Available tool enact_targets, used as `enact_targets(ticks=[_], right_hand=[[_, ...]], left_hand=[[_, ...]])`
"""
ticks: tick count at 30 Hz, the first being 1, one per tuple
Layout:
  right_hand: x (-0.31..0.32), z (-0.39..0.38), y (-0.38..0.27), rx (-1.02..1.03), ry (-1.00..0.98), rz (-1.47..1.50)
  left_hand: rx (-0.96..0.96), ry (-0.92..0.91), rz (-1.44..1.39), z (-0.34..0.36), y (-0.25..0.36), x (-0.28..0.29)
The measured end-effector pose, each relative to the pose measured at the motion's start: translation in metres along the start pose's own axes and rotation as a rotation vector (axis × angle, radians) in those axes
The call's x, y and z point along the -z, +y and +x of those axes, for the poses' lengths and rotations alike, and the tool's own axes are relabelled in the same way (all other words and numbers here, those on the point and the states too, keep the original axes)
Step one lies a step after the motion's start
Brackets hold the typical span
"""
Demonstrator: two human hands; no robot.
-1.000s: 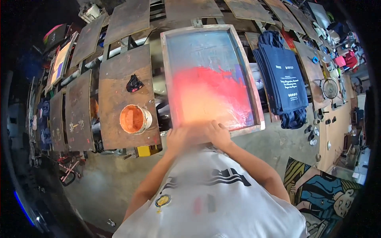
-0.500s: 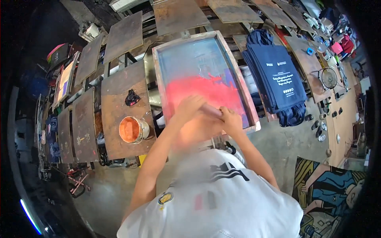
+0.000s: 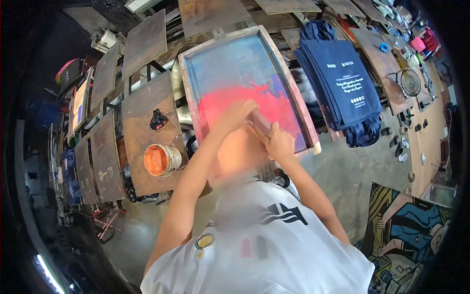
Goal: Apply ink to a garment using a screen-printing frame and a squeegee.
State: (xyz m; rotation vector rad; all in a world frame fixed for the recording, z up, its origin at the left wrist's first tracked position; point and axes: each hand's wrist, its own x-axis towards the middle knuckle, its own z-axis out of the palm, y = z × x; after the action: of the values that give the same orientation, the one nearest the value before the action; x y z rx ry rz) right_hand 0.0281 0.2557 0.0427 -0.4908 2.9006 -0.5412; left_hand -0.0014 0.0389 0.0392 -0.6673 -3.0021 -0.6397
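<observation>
A wood-framed printing screen [image 3: 309,128] lies before me, its mesh blue at the far end. Red-pink ink [image 3: 223,104] covers the middle of the mesh, and the near part looks orange. Over the inked part, both my hands grip a squeegee [image 3: 261,122] by its brownish handle, which slants from far left to near right. My left hand [image 3: 241,111] closes round its far left end. Around the near right end, my right hand [image 3: 280,140] is closed. The squeegee's lower edge is mostly hidden, so its contact with the mesh cannot be made out.
Left of the screen, a bucket of orange ink [image 3: 157,160] and a crumpled black bag [image 3: 158,119] rest on a board [image 3: 142,134]. To the right lies a stack of navy tote bags [image 3: 338,83]. Farther right is a small fan [image 3: 409,82]; more boards [image 3: 144,44] stand beyond.
My left hand has moved away from me, and the squeegee handle now slants more steeply. My right hand keeps its grip. The whole view has shifted slightly.
</observation>
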Motion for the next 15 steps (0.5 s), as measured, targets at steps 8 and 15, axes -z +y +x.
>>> enact_targets(ticks=[8,15], right_hand=[[-0.036,0.011,-0.045,0.108,-0.099,0.083],[-0.002,-0.001,-0.004,-0.059,-0.019,0.014]], left_hand=[[0.091,0.044,0.064,-0.054,-0.037,0.02],[-0.091,-0.03,0.17,0.006,-0.001,0.007]])
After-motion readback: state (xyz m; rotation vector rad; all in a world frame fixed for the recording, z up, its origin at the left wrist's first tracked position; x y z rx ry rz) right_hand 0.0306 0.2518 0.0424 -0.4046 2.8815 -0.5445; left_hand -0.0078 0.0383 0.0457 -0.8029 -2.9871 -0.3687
